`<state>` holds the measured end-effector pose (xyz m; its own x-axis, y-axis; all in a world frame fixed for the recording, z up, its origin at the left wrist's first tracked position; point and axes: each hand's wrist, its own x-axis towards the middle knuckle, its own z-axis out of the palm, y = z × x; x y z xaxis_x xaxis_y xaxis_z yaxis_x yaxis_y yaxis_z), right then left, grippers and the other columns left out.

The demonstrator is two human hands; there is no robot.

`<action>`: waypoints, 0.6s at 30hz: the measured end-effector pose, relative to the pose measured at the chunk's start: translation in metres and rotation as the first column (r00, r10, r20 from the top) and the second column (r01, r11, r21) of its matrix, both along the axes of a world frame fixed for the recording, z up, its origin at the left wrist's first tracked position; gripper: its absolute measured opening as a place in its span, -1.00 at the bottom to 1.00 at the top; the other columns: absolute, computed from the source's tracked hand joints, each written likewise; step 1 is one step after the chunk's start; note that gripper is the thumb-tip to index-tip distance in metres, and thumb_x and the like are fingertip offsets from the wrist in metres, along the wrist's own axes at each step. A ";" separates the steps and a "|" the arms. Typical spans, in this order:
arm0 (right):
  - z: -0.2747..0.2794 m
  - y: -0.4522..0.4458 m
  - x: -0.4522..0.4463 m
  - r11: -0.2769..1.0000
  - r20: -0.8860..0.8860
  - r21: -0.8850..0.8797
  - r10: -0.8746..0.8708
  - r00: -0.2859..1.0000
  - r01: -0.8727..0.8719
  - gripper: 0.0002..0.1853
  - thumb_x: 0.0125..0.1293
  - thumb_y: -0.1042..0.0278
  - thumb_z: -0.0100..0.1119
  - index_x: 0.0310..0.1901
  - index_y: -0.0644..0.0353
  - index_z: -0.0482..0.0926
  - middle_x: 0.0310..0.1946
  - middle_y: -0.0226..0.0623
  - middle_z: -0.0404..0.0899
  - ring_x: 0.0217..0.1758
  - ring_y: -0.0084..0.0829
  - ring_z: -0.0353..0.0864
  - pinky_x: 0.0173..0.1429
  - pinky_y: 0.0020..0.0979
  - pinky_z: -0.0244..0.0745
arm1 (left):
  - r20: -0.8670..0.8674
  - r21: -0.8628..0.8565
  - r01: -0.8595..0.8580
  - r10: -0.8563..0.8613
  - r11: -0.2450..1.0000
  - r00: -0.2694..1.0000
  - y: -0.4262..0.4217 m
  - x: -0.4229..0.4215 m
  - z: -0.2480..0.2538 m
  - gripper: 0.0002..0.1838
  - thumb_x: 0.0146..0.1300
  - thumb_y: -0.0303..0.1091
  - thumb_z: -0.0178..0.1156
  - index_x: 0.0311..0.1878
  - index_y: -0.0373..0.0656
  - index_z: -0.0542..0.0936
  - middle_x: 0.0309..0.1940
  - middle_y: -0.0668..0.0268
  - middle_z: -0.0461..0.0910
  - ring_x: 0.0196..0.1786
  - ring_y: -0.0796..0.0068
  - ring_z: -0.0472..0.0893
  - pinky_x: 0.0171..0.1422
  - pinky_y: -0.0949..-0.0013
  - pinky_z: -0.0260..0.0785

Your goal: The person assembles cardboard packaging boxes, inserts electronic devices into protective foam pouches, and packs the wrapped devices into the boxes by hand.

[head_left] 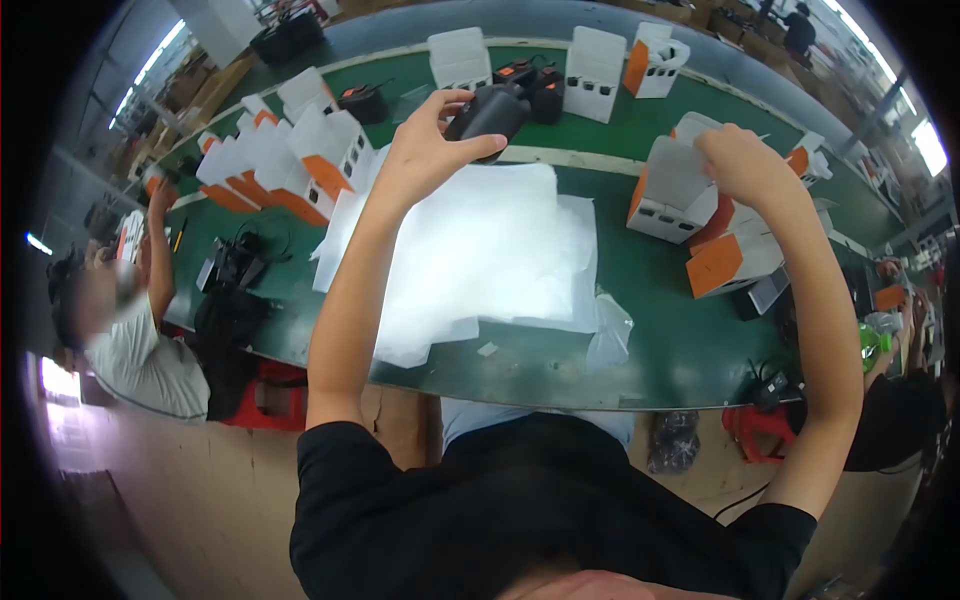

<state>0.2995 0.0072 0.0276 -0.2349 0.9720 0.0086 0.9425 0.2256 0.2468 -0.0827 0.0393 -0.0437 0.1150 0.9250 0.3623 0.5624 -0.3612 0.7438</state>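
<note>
My left hand (428,150) is wrapped around a dark, rounded black device (497,112), thumb along its near side, held above the stacked white sheets (480,245). Its exact kind does not show. On the right, my right hand (745,168) has its fingers curled at the upper edge of an open white-and-orange box (672,190), which stands on the green table (500,365). The fingertips are partly hidden, but they seem to grip the cardboard there. Just below that hand lies another orange-and-white box (735,258), tilted toward me.
Several open white-and-orange boxes (285,165) stand in a row at the left. More boxes (595,75) and black devices (540,90) are along the back. A clear plastic bag (610,335) lies near the front. A person (140,330) sits at the left, another at the far right.
</note>
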 end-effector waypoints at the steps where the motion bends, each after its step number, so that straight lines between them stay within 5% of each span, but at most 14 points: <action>1: -0.004 0.003 0.002 1.000 0.009 0.006 0.000 1.000 -0.001 -0.77 0.31 0.48 0.31 -0.02 0.30 0.64 -0.05 0.13 0.69 0.13 0.13 0.70 0.21 0.04 0.61 | 0.068 -0.039 0.008 -0.006 0.999 0.998 0.000 -0.007 -0.007 -0.06 -0.02 0.06 0.62 0.42 -0.18 0.56 0.27 -0.03 0.65 0.24 0.13 0.69 0.18 0.16 0.58; 4: -0.005 0.007 0.008 0.987 -0.040 0.129 0.098 0.994 -0.093 -0.63 0.33 0.38 0.37 0.13 0.27 0.62 0.06 0.07 0.68 0.12 0.11 0.70 0.18 0.01 0.63 | 0.174 -0.020 0.047 -0.043 0.999 0.984 -0.024 -0.011 -0.008 -0.08 0.07 0.05 0.60 0.44 -0.24 0.53 0.24 0.04 0.66 0.22 0.18 0.68 0.25 0.20 0.55; 6: 0.012 -0.012 -0.017 0.929 -0.113 0.315 0.238 0.965 -0.192 -0.54 0.35 0.29 0.41 0.23 0.24 0.61 0.13 0.01 0.68 0.11 0.06 0.72 0.16 -0.03 0.64 | 0.409 -0.051 0.166 -0.131 0.985 0.903 -0.040 -0.006 -0.010 -0.15 0.21 0.05 0.53 0.44 -0.28 0.51 0.24 0.09 0.66 0.22 0.26 0.67 0.33 0.22 0.49; 7: 0.012 -0.017 -0.036 0.931 -0.305 0.289 0.309 0.901 -0.222 -0.41 0.34 0.19 0.46 0.34 0.20 0.55 0.20 -0.04 0.67 0.13 -0.02 0.72 0.19 -0.09 0.63 | 0.515 -0.055 0.233 -0.172 0.971 0.840 -0.046 -0.003 -0.011 -0.18 0.28 0.05 0.50 0.44 -0.31 0.50 0.24 0.12 0.66 0.22 0.30 0.66 0.38 0.24 0.46; 10: -0.007 -0.037 -0.105 0.914 -0.807 0.155 0.336 0.486 -0.376 -0.09 0.26 -0.04 0.57 0.55 0.12 0.37 0.36 -0.11 0.59 0.24 -0.19 0.65 0.30 -0.24 0.56 | 0.849 -0.107 0.601 -0.242 0.792 0.470 -0.052 0.006 -0.016 -0.26 0.47 0.04 0.35 0.48 -0.33 0.45 0.26 0.16 0.64 0.23 0.41 0.64 0.47 0.28 0.37; 13: -0.036 -0.012 -0.123 0.892 -0.917 0.234 0.334 0.215 -0.387 0.02 0.06 -0.10 0.71 0.47 0.21 0.41 0.21 -0.05 0.65 0.29 -0.15 0.67 0.35 -0.25 0.56 | 0.827 -0.071 0.556 -0.262 0.828 0.497 -0.049 0.029 -0.014 -0.41 0.54 0.13 0.25 0.26 -0.25 0.54 0.19 0.21 0.64 0.22 0.46 0.64 0.44 0.26 0.40; 14: -0.042 -0.003 -0.120 0.892 -0.953 0.252 0.296 0.063 -0.374 -0.07 0.05 0.00 0.75 0.39 0.19 0.46 0.15 -0.16 0.67 0.21 -0.28 0.70 0.28 -0.28 0.60 | 0.829 -0.058 0.526 -0.253 0.849 0.499 -0.044 0.031 -0.017 -0.43 0.54 0.15 0.24 0.20 -0.24 0.56 0.17 0.22 0.65 0.20 0.46 0.65 0.43 0.24 0.42; 15: -0.050 0.001 -0.117 0.901 -0.948 0.309 0.319 -0.019 -0.304 -0.13 0.08 0.05 0.75 0.35 0.20 0.48 0.11 -0.20 0.67 0.17 -0.34 0.71 0.24 -0.31 0.62 | 0.818 -0.057 0.355 -0.161 0.933 0.553 -0.044 0.033 -0.020 -0.46 0.48 0.18 0.30 -0.01 -0.21 0.56 0.04 0.19 0.66 0.09 0.36 0.68 0.27 0.20 0.49; 16: -0.058 0.004 -0.115 0.905 -0.933 0.358 0.345 -0.098 -0.229 -0.19 0.10 0.10 0.74 0.31 0.21 0.49 0.07 -0.24 0.67 0.12 -0.40 0.72 0.21 -0.34 0.63 | 0.558 -0.105 0.139 -0.057 0.985 0.828 -0.048 0.030 -0.032 -0.48 0.45 0.16 0.33 -0.03 -0.20 0.58 -0.02 0.18 0.67 0.04 0.31 0.68 0.21 0.19 0.50; 17: -0.066 0.010 -0.110 0.920 -0.920 0.373 0.350 -0.177 -0.123 -0.26 0.16 0.13 0.71 0.26 0.24 0.50 0.05 -0.23 0.66 0.08 -0.43 0.73 0.21 -0.37 0.64 | 0.225 -0.067 -0.081 0.095 0.994 0.970 -0.052 0.023 -0.054 -0.49 0.42 0.15 0.36 -0.06 -0.19 0.59 -0.07 0.17 0.67 -0.01 0.26 0.68 0.15 0.18 0.51; 18: -0.066 0.011 -0.104 0.936 -0.921 0.339 0.308 -0.239 -0.099 -0.26 0.20 0.08 0.68 0.25 0.30 0.49 0.05 -0.21 0.65 0.10 -0.44 0.71 0.25 -0.35 0.63 | -0.123 0.051 -0.266 0.270 0.963 0.955 -0.058 0.020 -0.073 -0.50 0.39 0.13 0.39 -0.09 -0.19 0.60 -0.13 0.16 0.68 -0.06 0.22 0.69 0.09 0.16 0.51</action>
<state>0.1952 0.0182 -0.0388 -0.0318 0.8386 0.5437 -0.0088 0.5438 -0.8392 -0.0627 -0.0187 -0.1163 -0.0883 0.9156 0.3923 0.7317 -0.2077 0.6493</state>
